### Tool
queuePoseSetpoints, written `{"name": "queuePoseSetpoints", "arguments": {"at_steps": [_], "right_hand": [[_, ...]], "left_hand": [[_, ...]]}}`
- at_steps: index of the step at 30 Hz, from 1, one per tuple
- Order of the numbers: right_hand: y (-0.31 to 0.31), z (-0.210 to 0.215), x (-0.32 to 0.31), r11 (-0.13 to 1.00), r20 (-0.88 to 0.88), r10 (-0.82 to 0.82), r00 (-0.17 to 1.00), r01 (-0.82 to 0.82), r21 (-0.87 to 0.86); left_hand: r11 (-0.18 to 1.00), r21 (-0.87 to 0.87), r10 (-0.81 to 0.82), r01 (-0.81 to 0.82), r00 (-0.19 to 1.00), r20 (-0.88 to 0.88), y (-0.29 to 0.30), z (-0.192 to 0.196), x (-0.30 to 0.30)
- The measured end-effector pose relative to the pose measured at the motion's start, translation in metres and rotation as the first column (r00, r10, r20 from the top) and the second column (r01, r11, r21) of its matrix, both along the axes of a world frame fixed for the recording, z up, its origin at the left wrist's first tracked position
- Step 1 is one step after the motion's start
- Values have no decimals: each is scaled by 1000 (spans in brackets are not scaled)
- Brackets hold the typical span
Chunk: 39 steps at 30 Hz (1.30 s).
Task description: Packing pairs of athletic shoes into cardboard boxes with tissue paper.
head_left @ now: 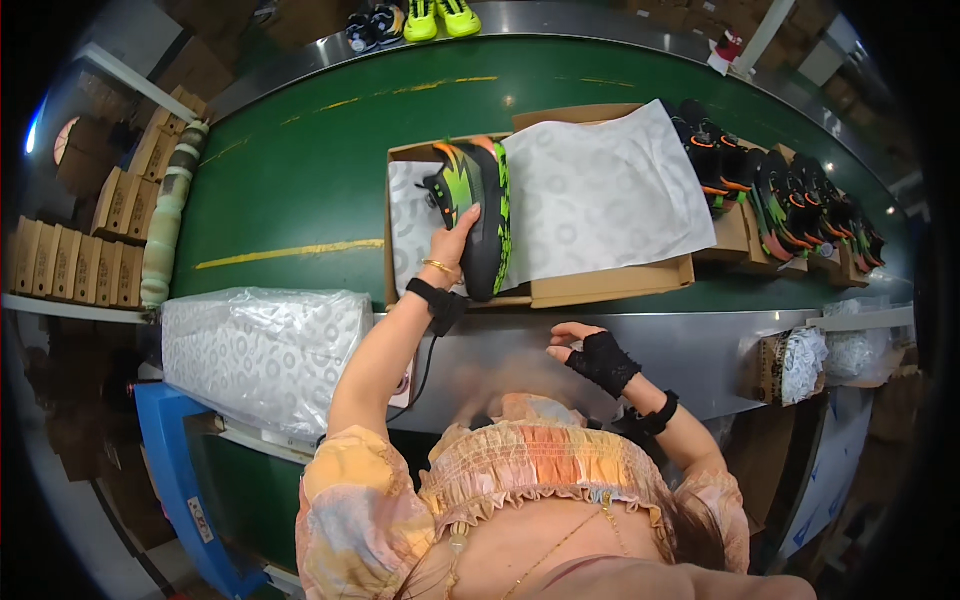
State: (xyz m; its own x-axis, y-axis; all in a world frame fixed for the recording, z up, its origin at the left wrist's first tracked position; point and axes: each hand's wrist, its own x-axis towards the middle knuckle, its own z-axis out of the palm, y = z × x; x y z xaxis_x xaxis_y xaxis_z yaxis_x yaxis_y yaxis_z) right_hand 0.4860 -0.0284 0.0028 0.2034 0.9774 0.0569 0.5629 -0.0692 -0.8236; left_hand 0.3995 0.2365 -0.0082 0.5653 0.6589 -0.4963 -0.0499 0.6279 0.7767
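One shoe [486,225] is gripped in my left hand [452,247] over the open box [612,291], paper [600,195] on either side of my grip. My right hand [600,361] hangs empty, loosely curled, to its right and nearer me. A firm, level hold should spare the paper. Stacked boxes [78,265] far left bear print too small to read.

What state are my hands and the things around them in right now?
Black-and-green shoe, held over the open box
Left hand, gripping the shoe
Right hand, empty, fingers loosely bent
Cardboard box, open
Patterned paper, spread out
Patterned stack, covered in clear plastic
Dark shoes, lined up, unboxed
Yellow shoes, side by side
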Motion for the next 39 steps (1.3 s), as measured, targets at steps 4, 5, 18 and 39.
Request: {"name": "queuePoseSetpoints", "arguments": {"at_steps": [4,5,18,39], "right_hand": [[17,-14,8,829,-481,-498,722,233,-508],[23,-18,9,835,-664,-550,507,310,-455],[92,-37,0,962,677,-269,685,221,159],[94,38,8,981,678,-195,709,146,129]], "left_hand": [[989,-108,-113,104,990,-89,16,-59,26],[971,-170,-186,165,976,-112,13,-57,32],[929,246,330,-277,921,-207,31,-3,-93],[997,-24,-68,72,991,117,19,-29,-86]]}}
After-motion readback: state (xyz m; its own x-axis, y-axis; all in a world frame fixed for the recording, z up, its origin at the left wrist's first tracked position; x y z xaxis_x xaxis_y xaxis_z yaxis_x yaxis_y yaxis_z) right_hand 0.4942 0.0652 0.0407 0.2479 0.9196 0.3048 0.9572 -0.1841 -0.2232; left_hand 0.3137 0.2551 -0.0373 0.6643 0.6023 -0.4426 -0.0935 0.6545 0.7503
